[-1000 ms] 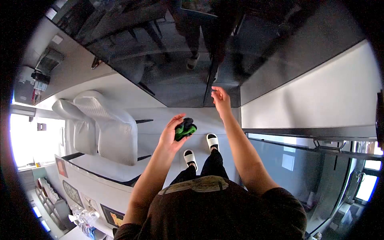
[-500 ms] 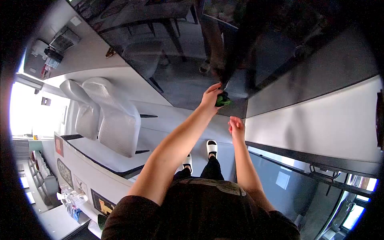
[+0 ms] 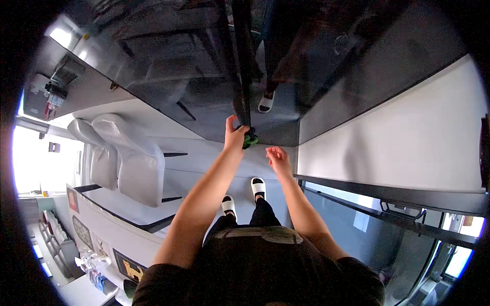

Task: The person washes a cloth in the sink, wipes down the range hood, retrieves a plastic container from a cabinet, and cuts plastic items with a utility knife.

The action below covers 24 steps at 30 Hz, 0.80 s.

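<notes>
My left hand [image 3: 235, 135] is closed around a small dark green, leafy-looking bundle [image 3: 250, 138]; its exact kind is hard to make out. The hand is close to the lower part of a glossy black double-door front [image 3: 204, 109], beside the dark vertical seam between the doors. Whether it touches the front, I cannot tell. To the right and a little lower, my right hand [image 3: 279, 159] hovers with its fingers curled in and no object visible in them.
White quilted chairs [image 3: 138, 163] stand at the left. A white panel [image 3: 388, 132] runs along the right, with a bluish glass panel [image 3: 342, 214] below it. My feet in white slippers [image 3: 259, 186] are on the grey floor. Chairs and slippers are mirrored in the black front.
The view has shifted, and both hands now appear further left. My left hand with the green bundle is lower and closer to my body. My right hand remains curled.
</notes>
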Tool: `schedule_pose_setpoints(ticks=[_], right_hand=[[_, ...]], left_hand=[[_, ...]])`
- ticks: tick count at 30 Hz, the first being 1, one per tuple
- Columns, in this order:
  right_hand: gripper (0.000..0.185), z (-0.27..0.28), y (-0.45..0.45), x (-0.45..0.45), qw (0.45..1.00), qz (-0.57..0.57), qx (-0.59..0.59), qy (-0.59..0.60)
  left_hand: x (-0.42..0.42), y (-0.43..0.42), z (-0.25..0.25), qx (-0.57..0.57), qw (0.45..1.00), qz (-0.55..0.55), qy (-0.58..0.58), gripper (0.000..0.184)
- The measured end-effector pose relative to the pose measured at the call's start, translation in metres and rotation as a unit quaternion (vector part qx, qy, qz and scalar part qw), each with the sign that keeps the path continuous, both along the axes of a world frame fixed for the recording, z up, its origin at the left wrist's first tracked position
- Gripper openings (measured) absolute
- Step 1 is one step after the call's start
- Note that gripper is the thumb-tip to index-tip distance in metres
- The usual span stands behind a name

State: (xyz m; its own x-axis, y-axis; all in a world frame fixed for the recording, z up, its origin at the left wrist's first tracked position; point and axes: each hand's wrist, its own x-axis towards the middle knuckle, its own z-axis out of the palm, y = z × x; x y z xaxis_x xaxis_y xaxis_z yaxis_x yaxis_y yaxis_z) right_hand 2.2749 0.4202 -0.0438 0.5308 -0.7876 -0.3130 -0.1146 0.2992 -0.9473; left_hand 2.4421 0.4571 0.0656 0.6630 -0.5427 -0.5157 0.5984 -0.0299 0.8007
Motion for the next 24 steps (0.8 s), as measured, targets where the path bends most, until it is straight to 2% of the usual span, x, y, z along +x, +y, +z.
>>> schedule_pose_setpoints(ticks=[4, 9, 13, 14, 17, 19, 22, 24], right_hand=[[0.017, 0.001, 0.009, 0.003, 0.999, 0.039, 0.024, 0.020], [0.016, -0.002, 0.032, 0.015, 0.995, 0.073, -0.067, 0.023], [0.014, -0.008, 0.063, 0.019, 0.995, 0.090, -0.046, 0.021], [0.013, -0.024, 0.070, 0.022, 0.994, 0.089, -0.066, 0.005], [0.012, -0.032, 0.101, 0.025, 0.990, 0.098, -0.100, -0.002], [0.011, -0.029, 0.121, 0.028, 0.987, 0.110, -0.116, 0.008], [0.010, -0.005, 0.152, 0.026, 0.989, 0.129, -0.067, -0.018], [0.010, -0.001, 0.164, 0.027, 0.988, 0.149, -0.022, 0.022]], left_hand=[[-0.012, 0.035, -0.014, -0.005, 1.000, 0.015, -0.003, 0.047], [-0.029, 0.092, -0.006, -0.001, 0.999, 0.048, 0.005, 0.041], [-0.031, 0.145, -0.014, 0.005, 0.999, 0.043, -0.019, 0.038], [-0.031, 0.157, -0.012, 0.004, 0.999, 0.043, -0.021, 0.038], [-0.028, 0.187, -0.007, 0.003, 0.998, 0.013, -0.065, 0.036], [-0.026, 0.205, -0.010, 0.050, 0.987, 0.006, -0.153, 0.035], [-0.020, 0.231, -0.011, 0.030, 0.984, 0.011, -0.178, 0.036], [-0.014, 0.248, -0.011, 0.045, 0.984, 0.020, -0.169, 0.037]])
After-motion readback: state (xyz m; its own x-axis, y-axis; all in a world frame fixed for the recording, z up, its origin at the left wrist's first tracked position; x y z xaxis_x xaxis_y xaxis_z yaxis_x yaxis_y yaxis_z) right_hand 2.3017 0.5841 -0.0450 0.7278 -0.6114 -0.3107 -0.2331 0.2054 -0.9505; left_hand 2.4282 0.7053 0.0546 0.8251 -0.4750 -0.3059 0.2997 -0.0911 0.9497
